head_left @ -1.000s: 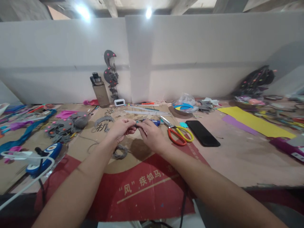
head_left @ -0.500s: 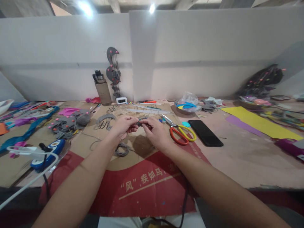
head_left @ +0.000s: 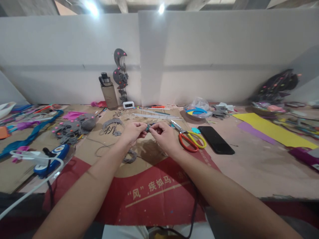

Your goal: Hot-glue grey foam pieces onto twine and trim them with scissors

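Observation:
My left hand (head_left: pixel 132 132) and my right hand (head_left: pixel 166 135) meet over the middle of the cardboard sheet (head_left: pixel 139 186). Both pinch a small grey-and-teal piece (head_left: pixel 148 127) held between their fingertips, just above the table. A coil of grey string (head_left: pixel 129 156) lies on the cardboard under my left wrist. Red-and-yellow-handled scissors (head_left: pixel 190 140) lie just right of my right hand.
A black phone (head_left: pixel 215 139) lies right of the scissors. A water bottle (head_left: pixel 107 92) and a small clock (head_left: pixel 128 105) stand at the back wall. Grey felt cut-outs (head_left: pixel 72 127) lie to the left. A blue glue gun (head_left: pixel 51 158) sits at the near left; yellow paper (head_left: pixel 271 129) lies at right.
Both hands stayed together on the small piece, fingers shifting slightly. My view has drifted a little, so the table's things sit a bit further right.

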`<action>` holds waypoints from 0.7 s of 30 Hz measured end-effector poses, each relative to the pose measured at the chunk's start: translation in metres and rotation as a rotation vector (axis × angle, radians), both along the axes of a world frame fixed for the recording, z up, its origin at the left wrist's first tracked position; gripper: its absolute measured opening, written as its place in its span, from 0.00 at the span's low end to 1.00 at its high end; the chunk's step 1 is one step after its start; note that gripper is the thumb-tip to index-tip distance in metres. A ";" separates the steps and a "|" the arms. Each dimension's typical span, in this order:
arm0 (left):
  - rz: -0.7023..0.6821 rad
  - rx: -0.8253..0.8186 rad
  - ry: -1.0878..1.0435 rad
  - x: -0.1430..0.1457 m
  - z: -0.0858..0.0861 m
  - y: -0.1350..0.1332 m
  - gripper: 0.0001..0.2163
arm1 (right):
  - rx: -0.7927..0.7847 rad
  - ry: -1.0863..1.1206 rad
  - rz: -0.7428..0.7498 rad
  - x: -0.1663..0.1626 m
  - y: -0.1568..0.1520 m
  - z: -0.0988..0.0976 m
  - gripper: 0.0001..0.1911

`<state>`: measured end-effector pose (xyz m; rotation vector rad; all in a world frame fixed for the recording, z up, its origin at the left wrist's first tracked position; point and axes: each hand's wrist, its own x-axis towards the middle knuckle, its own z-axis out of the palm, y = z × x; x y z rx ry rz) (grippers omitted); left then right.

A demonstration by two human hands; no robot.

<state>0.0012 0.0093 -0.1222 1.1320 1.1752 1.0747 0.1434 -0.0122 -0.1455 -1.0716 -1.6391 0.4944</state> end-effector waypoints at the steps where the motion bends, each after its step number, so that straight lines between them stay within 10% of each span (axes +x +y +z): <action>1: 0.005 0.016 0.002 0.001 0.000 0.000 0.09 | -0.030 0.025 -0.017 -0.001 0.001 0.000 0.08; 21: -0.113 0.172 0.078 0.005 0.000 -0.004 0.06 | -0.343 0.324 0.067 -0.003 0.011 0.002 0.05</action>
